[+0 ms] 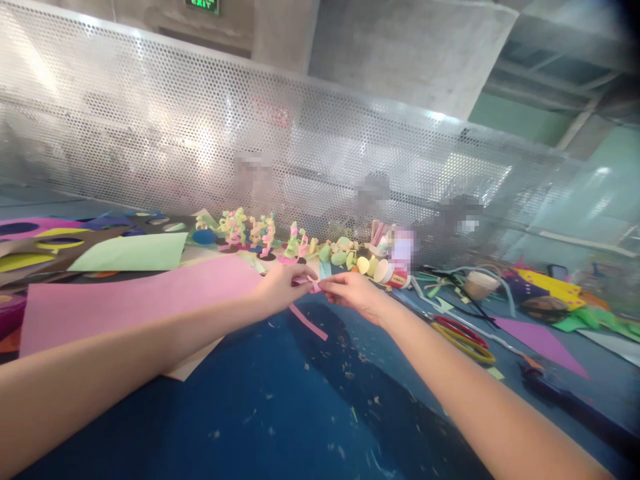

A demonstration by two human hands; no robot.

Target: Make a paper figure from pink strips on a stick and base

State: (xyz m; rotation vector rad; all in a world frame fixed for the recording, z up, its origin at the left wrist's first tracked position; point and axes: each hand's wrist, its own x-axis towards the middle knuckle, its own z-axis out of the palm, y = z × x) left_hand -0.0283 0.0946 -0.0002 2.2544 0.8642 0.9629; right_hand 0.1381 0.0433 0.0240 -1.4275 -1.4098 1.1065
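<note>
Both my arms reach forward over a blue table [280, 413]. My left hand [283, 285] and my right hand [353, 293] meet fingertip to fingertip and pinch a narrow pink paper strip [307, 322] between them. The strip's folded end sits between my fingers and its loose tail hangs down to the lower right, just above the table. A large pink paper sheet [135, 300] lies under my left forearm.
Small folded paper figures [250, 233] in pink, yellow and green stand in a row behind my hands. A green sheet [133, 253] and cut coloured sheets lie at the left. Scissors with red and yellow handles [463, 337], a glue bottle [393, 273] and scraps lie right. A perforated metal screen [200, 147] closes the back.
</note>
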